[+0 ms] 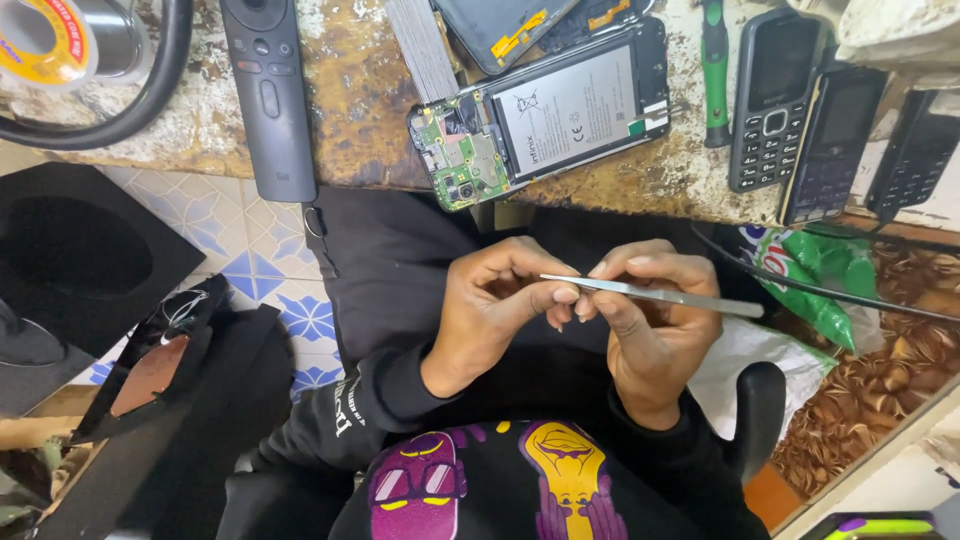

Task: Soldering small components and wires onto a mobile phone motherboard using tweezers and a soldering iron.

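This is a small phone repair workshop, worked from a worn, stained wooden bench (pixel 360 90). On it lies an opened smartphone (pixel 545 115) with its battery and green circuit board bare, more phone parts (pixel 500 30) just beyond it, three old keypad phones (pixel 830 110) in a row to the right, a green-handled screwdriver (pixel 714 70) between them, and a remote control (pixel 268 90) and a reel of solder wire (pixel 45 40) to the far left. Nearer, the floor is patterned blue and white tile (pixel 250 260).

Black long sleeves, purple and yellow chest print, bare hands (pixel 560 300)
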